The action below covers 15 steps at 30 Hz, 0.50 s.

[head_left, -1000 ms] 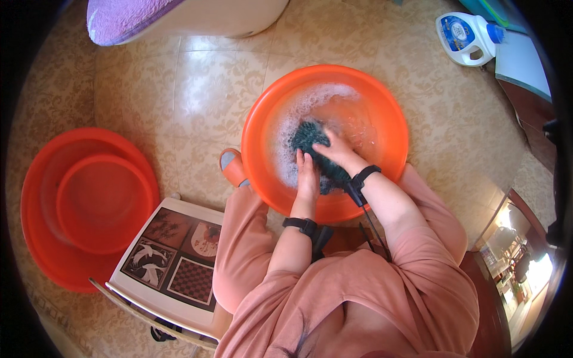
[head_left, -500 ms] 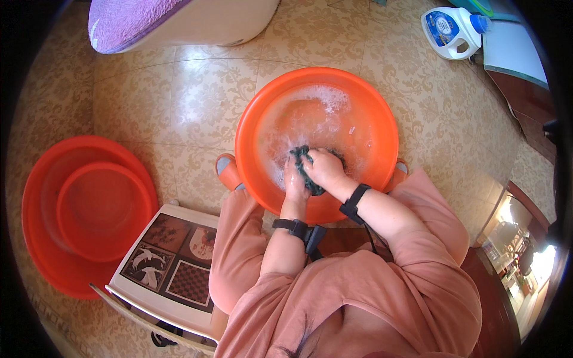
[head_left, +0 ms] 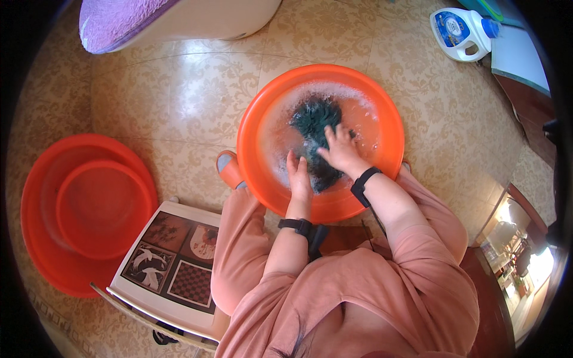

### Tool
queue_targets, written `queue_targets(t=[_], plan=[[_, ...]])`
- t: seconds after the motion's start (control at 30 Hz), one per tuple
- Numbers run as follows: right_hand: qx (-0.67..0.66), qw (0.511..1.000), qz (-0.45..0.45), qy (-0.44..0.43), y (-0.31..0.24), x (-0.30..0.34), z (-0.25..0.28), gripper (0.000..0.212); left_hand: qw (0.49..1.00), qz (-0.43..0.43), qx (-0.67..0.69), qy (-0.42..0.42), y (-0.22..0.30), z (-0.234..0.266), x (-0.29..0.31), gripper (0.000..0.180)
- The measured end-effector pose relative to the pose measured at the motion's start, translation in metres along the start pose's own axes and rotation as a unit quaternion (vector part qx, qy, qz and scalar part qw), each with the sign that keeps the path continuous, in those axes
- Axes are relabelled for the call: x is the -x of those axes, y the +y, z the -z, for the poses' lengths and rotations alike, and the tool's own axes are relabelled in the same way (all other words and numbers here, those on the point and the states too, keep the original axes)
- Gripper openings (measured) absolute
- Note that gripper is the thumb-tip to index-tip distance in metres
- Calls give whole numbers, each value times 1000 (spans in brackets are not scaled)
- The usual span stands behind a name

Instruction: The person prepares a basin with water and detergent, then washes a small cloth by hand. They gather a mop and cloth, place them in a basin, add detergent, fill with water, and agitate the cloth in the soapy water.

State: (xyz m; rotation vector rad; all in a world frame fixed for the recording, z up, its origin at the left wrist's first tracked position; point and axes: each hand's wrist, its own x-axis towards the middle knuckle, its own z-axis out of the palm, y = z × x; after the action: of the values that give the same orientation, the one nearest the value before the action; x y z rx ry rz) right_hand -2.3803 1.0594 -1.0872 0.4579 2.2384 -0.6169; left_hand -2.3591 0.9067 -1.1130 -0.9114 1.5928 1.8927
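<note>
A wet dark green cloth (head_left: 317, 117) lies spread out in the sudsy water of an orange basin (head_left: 250, 128), which stands on the floor between my feet. Over the cloth's right side is my right hand (head_left: 341, 147), its fingers spread and apart from one another. My left hand (head_left: 299, 172) is at the cloth's near left edge, fingers extended and thumb apart, gripping nothing. Whether the fingertips touch the fabric I cannot tell. Foam rings the water, and part of the cloth is under the surface. Black bands circle both wrists.
Two nested red basins (head_left: 36, 197) stand at the left, beside a low folding chair (head_left: 197, 210) with a patterned seat. A white detergent bottle (head_left: 471, 52) with a blue cap is at the far right, by a cabinet (head_left: 518, 56). A white tub (head_left: 209, 21) with a purple cover stands at the far left.
The bunched cloth has left my hands and now lies spread in the water, reaching toward the basin's far side. Both hands have opened and moved apart.
</note>
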Motion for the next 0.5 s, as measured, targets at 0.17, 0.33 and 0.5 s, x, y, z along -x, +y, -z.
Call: queue_targets(t=[0.17, 0.33, 0.5], plan=[[214, 961, 83, 155, 18, -3, 0, 66, 961, 4, -248, 119, -19, 15, 5, 60], [-127, 967, -133, 177, 13, -4, -34, 80, 967, 180, -76, 161, -24, 1, 10, 59], [-612, 785, -58, -75, -14, 24, -31, 72, 942, 282, 174, -57, -9, -9, 14, 77]])
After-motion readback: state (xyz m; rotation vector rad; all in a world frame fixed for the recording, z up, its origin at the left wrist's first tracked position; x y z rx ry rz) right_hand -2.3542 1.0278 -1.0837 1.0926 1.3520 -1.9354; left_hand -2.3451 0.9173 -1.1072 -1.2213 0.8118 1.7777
